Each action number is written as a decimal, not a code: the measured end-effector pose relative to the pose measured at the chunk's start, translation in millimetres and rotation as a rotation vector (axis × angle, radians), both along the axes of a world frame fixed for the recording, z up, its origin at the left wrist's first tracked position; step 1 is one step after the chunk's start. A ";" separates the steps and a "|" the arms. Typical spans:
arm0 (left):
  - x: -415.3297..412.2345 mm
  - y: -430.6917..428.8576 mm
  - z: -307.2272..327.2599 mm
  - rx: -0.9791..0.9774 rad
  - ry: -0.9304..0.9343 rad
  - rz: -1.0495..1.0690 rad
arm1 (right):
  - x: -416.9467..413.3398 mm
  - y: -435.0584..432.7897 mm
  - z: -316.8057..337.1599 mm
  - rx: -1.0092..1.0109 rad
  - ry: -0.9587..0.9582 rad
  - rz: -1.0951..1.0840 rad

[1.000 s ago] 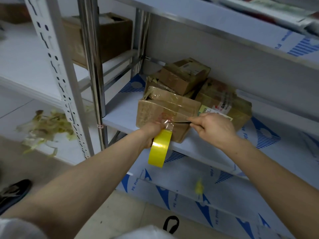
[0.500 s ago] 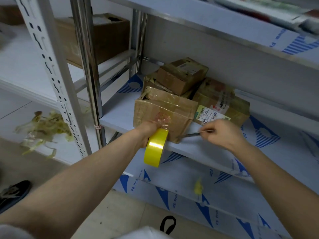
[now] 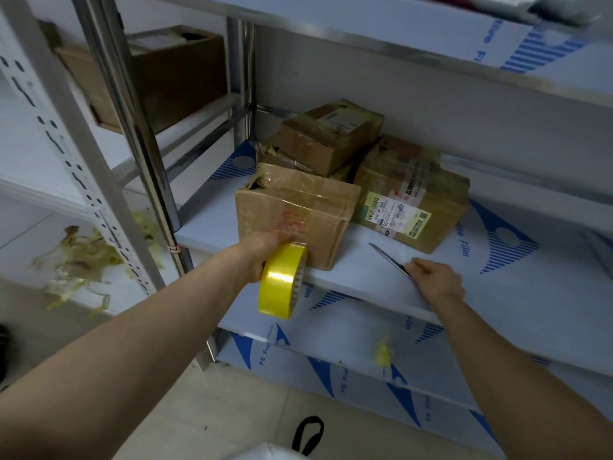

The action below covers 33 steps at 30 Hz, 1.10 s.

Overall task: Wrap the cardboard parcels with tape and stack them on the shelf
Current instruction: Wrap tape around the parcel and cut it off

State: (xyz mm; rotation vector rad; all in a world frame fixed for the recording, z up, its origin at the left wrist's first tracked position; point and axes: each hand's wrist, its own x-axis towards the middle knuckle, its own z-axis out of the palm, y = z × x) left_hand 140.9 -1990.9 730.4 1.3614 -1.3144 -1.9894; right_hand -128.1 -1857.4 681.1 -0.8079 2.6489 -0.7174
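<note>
Far left, on a low white board: heap of yellowish tape scraps [image 3: 83,260], behind a perforated upright [image 3: 66,144]. Higher up on the neighbouring rack: large brown carton [image 3: 179,78]. Next, chrome post [image 3: 132,127] at the corner of the shelf [image 3: 497,293]. Left hand [image 3: 262,257] reaching in from lower left, fingers curled round a yellow tape roll [image 3: 282,280], knuckles up against the lower front face of the front parcel [image 3: 298,220]. Roll held on edge, upper rim touching that face, the rest hanging below the shelf's front edge. Front parcel standing at the shelf's front edge, glossy with tape, top left corner crumpled. Behind it, touching: crushed parcel [image 3: 275,154], with a small parcel [image 3: 331,134] stacked on top, tilted. To the right, just beside the front parcel: labelled parcel [image 3: 411,200], printed sticker facing forward. Further right, knife [image 3: 389,258] gripped in the right hand [image 3: 434,280], fingers closed round the handle, blade pointing up and left over bare shelf, tip clear of both nearer parcels. Right hand at the front edge of the shelf, right of the front parcel and not touching any parcel. Below, on the next board down: small yellow scrap [image 3: 383,353]. On the floor, bottom centre: black strap [image 3: 306,433].
</note>
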 end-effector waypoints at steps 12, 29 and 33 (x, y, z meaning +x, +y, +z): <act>-2.6 0.0 -1.5 -0.073 -0.004 0.050 | 132.4 -115.6 85.3 0.140 0.551 1.069; 28.4 -8.6 -14.6 -0.347 -0.320 0.007 | 141.6 -120.2 69.5 0.235 0.724 0.954; 35.0 -8.3 -10.2 -0.294 -0.283 0.035 | 140.8 -119.1 77.7 0.260 0.693 0.990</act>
